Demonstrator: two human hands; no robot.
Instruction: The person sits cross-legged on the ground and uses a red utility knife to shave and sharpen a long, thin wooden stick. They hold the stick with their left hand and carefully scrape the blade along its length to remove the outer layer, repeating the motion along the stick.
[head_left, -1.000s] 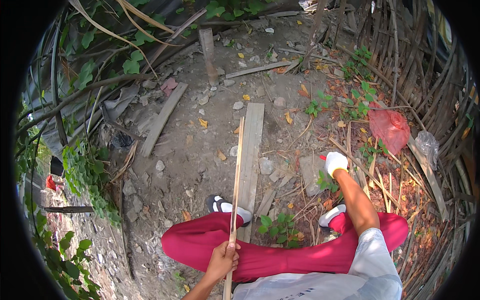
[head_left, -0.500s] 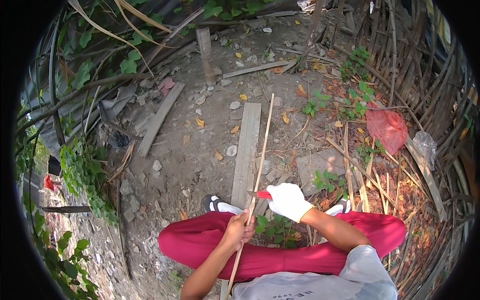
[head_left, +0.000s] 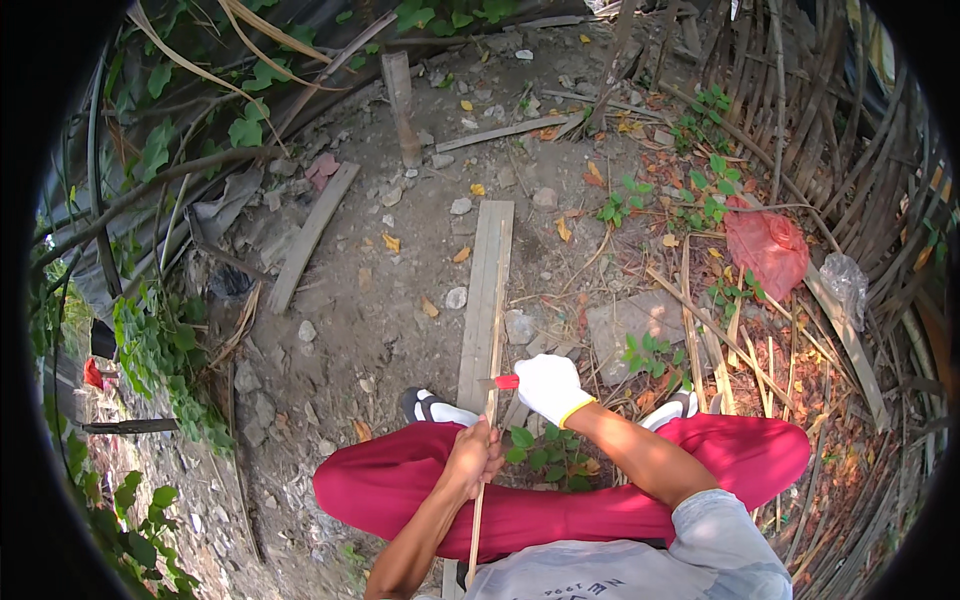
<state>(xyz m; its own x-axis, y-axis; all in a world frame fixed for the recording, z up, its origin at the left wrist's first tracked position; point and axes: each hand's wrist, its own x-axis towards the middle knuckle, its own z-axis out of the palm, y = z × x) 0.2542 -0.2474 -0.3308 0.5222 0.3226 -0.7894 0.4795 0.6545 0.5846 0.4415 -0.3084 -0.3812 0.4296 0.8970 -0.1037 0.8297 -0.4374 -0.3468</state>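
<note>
My bare left hand (head_left: 474, 460) is wrapped round a long thin wooden strip (head_left: 497, 330) just in front of my lap. The strip points away from me, its far part over a grey plank (head_left: 478, 335) on the ground and its near end down by my shirt. On my right hand (head_left: 553, 388) is a white glove with a yellow cuff. It grips a small knife (head_left: 507, 382) by the red handle. A short dark blade lies across the strip a little beyond my left fingers and seems to touch it. Most of the handle is hidden in the glove.
Another plank (head_left: 315, 237) lies on the stony dirt at left, and a short post (head_left: 402, 110) stands beyond. At right are loose wood strips (head_left: 715, 360), a red plastic bag (head_left: 765, 250) and a stick fence (head_left: 830, 130). A small green plant (head_left: 548, 455) grows between my legs.
The strip's far end has swung left, over the plank, and the strip lies straighter away from me. My gloved hand with the knife has shifted slightly left and away.
</note>
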